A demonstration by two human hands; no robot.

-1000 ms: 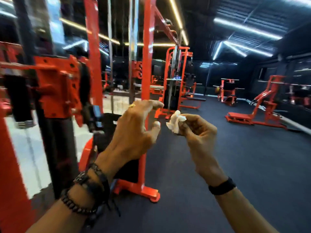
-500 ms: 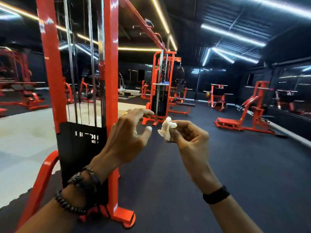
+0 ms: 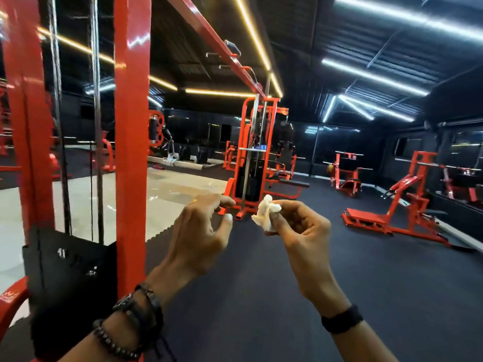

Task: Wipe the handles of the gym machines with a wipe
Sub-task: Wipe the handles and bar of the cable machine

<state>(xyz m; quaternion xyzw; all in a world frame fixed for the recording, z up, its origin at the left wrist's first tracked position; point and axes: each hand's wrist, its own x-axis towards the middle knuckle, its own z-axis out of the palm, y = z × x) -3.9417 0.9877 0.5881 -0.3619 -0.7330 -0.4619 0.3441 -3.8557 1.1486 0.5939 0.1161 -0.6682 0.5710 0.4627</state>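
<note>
A crumpled white wipe (image 3: 264,214) is pinched between the thumb and fingers of my right hand (image 3: 300,239), held up at chest height in the middle of the view. My left hand (image 3: 202,236) hovers just left of it with fingers spread and curved, a small gap from the wipe, holding nothing. A red cable machine upright (image 3: 132,142) with a black weight stack cover (image 3: 70,267) stands close on my left. High on its red crossbeam hang short grey handles (image 3: 231,48), out of reach of both hands.
A second red cable tower (image 3: 254,158) stands ahead beyond my hands. A red lever machine (image 3: 397,205) and a red rack (image 3: 345,171) sit at the right. Dark rubber flooring (image 3: 261,283) spreads ahead; a pale glossy floor patch (image 3: 167,197) lies to the left.
My view has swung right and away from the near machine, so its red upright slid left. Both hands keep the same pose, with the wipe still in the right one.
</note>
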